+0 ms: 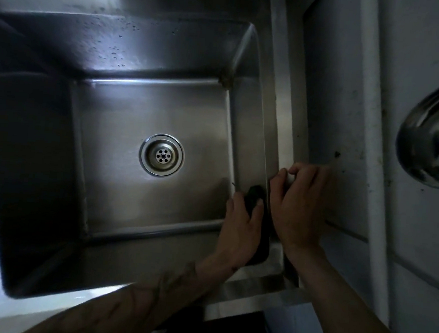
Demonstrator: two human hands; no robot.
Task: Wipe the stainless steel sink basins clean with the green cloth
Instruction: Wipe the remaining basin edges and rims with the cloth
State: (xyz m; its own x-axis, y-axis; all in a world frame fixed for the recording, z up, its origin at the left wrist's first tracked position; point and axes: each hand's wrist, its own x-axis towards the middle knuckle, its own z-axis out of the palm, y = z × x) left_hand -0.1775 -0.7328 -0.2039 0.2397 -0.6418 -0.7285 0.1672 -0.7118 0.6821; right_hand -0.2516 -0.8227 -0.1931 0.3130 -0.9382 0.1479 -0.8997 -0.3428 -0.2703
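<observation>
A dim stainless steel sink basin (152,108) fills the view. The left hand (239,228) grips the dark-looking cloth (256,195) against the basin's right wall, and the right hand (299,206) clasps the rim (284,145) beside it. Wiping seems under way; next, probably sweep along that wall.

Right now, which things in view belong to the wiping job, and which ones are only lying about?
Job: sink basin, cloth, left hand holding it, right hand gripping its rim.
Lying about: metal bowl, at the right.
</observation>
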